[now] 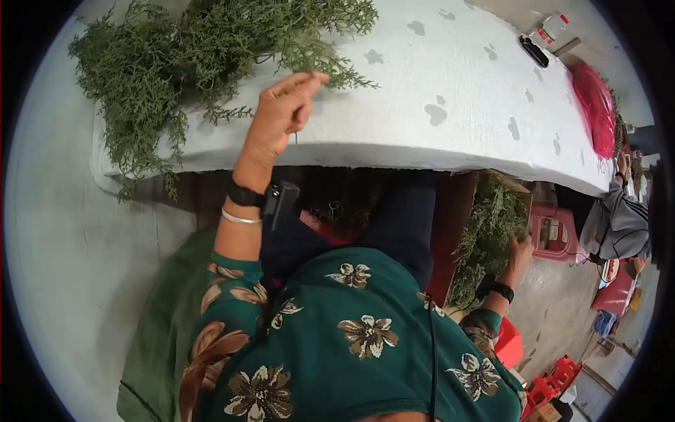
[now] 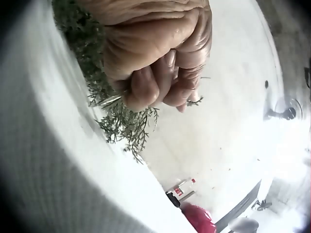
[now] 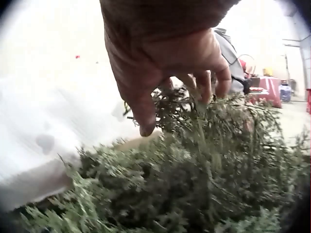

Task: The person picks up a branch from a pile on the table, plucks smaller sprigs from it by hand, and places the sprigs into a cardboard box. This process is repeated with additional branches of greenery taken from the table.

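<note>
My left hand is raised over the table's near edge, beside a heap of feathery evergreen branches. In the left wrist view its fingers curl round a thin evergreen sprig, whose stem and tip show on either side. Low on the right, my right hand reaches to a box filled with evergreen cuttings. The right wrist view has its thumb and bent fingers around upper sprigs, with some fingertips hidden in the foliage.
A white table with grey paw prints spans the front. Toward its right end are a bottle, a black object and a pink plastic bag. A pink stool stands beyond the box, near another person in grey.
</note>
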Tool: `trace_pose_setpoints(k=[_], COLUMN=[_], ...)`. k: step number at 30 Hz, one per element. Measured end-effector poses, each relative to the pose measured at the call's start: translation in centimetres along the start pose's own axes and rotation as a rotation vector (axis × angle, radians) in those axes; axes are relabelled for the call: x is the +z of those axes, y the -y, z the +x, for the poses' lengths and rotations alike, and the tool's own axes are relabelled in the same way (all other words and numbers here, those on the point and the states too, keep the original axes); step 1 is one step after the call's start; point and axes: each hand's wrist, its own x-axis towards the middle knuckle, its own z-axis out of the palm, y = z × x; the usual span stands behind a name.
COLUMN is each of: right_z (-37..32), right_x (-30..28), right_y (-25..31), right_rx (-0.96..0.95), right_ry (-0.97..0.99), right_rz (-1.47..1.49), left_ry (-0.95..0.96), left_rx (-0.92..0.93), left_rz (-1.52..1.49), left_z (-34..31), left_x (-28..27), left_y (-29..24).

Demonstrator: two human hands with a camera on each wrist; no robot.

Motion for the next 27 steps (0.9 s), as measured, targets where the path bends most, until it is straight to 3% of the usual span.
trace_pose_setpoints(k=[2, 3, 8, 13, 15, 19, 23, 26, 27], right_z=[-1.1, -1.1, -1.1, -2.1, -1.4, -2.5, -3.1, -3.6, -3.4], right_x=[1.3, 1.9, 6.5, 10.3, 9.7, 4.5, 0.3, -2.6, -2.4], right_y=[-1.5, -2.2, -3.2, -6.2, -6.1, -2.8, 0.0, 6.2, 8.1], right_rx=[0.117, 0.111, 0.010, -0.041, -0.079, -0.079, -0.182, -0.172, -0.262], right_ry=[-0.020, -0.025, 0.163, 0.162, 0.131, 0.131, -0.102, -0.339, -0.328], right_rz=[-0.626, -0.631, -0.558, -0.491, -0.455, -0.482, -0.292, -0.001, 0.210], left_ry=[-0.040, 0.049, 0.331, 0.210, -0.007, 0.005, 0.047, 0.076, 0.090], left_rx=[0.024, 0.097, 0.404, 0.393, 0.060, 0.029, 0.002, 0.018, 0.021], left_rz=[0.083, 0.176, 0.268, 0.333, 0.514, 0.284, 0.164, 0.129, 0.114], left_z=[-0.3, -0.5, -0.3, 5.0, 6.0, 4.6, 4.2, 4.4, 4.3], left_x=[1.9, 2.9, 7.1, 5.5, 3.3, 1.6, 0.4, 0.4, 0.3], left_y=[0.2, 0.1, 0.6, 3.9, 5.2, 5.9, 5.8, 6.1, 6.3])
